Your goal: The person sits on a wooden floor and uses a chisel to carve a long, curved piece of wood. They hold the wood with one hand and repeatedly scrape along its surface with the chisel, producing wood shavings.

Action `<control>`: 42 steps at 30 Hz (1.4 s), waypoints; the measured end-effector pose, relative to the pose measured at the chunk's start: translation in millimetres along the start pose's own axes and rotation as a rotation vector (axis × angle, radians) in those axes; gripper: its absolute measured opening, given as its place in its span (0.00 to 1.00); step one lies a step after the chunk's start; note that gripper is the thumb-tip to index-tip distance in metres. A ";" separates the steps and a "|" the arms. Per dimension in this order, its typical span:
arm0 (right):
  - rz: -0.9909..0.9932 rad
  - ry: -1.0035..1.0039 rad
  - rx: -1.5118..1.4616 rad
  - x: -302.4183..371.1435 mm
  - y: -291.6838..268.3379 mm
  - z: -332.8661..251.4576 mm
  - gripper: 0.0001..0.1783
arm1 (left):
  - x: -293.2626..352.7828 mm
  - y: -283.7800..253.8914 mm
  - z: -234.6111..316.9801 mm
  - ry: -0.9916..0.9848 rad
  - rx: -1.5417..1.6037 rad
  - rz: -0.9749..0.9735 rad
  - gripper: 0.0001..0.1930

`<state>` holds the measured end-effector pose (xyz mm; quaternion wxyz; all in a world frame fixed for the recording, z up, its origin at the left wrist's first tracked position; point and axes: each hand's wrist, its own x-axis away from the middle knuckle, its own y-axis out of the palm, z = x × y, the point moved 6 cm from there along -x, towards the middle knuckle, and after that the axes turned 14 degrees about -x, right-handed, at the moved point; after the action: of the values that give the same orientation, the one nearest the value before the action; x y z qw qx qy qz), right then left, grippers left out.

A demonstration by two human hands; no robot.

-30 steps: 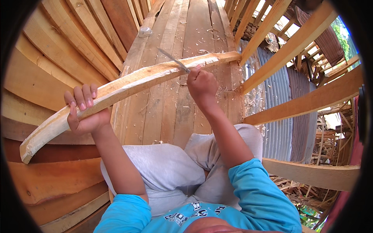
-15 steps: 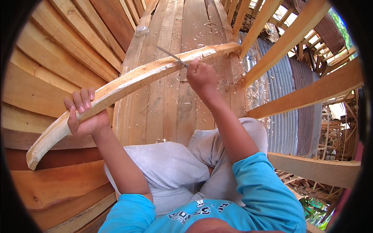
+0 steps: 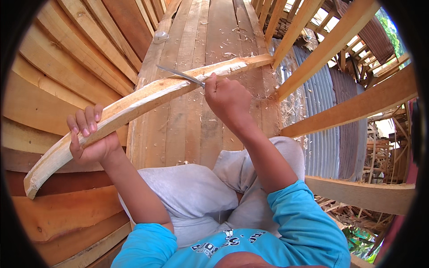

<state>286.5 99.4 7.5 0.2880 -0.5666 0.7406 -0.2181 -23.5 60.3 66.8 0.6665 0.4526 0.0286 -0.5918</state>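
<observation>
A long piece of pale wood point(image 3: 134, 103), its upper face rough and carved, slants across in front of me. Its near end lies at the lower left and its far end rests by a wooden post on the right. My left hand point(image 3: 93, 134) is wrapped round it near the left end, thumb on one side and fingers over the other. In a closed fist, my right hand point(image 3: 228, 97) grips a knife, whose handle is mostly hidden. The knife blade point(image 3: 178, 73) points up and left and lies across the wood around its middle.
Wood shavings are scattered over the plank floor point(image 3: 187, 129). Overlapping boards point(image 3: 67, 89) form the wall on my left. To the right stand open wooden posts point(image 3: 348, 107), with corrugated metal sheets point(image 3: 328, 120) beyond. A small clear container point(image 3: 161, 36) sits at the far left of the floor.
My right hand and the knife have moved left along the wood, and the blade lies flatter. The left hand and the wood have shifted slightly left in the picture.
</observation>
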 end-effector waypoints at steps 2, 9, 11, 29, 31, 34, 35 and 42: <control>-0.001 0.019 -0.002 0.8 -4.3 3.8 0.34 | -0.1 0.2 2.2 0.001 0.005 -0.014 0.10; 0.204 0.097 0.139 -30.9 -9.2 57.5 0.31 | 1.3 6.2 0.6 0.010 -0.020 -0.019 0.11; 0.126 0.071 0.105 -22.5 -1.7 38.5 0.31 | 0.5 3.8 1.9 0.015 -0.010 -0.042 0.11; 0.337 -0.016 0.097 -25.5 21.8 71.1 0.31 | 5.5 -0.6 -2.2 -0.003 -0.001 0.092 0.09; 0.344 0.068 0.054 -40.0 -2.3 125.8 0.32 | 5.7 1.9 -6.5 0.022 0.010 0.053 0.09; 0.451 0.091 0.047 -34.4 2.5 143.0 0.33 | 5.4 5.9 -11.2 0.024 0.044 0.066 0.09; 0.401 0.092 0.037 -30.6 7.7 126.5 0.33 | 5.8 3.5 -9.3 0.023 0.037 0.092 0.09; 0.237 0.035 0.057 -23.6 13.8 57.4 0.34 | 9.0 -3.4 -2.5 0.020 -0.006 0.135 0.06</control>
<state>319.8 126.0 -39.7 0.3145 -0.4629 0.8008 -0.2133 -22.3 55.4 58.2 0.7058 0.4574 0.0064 -0.5410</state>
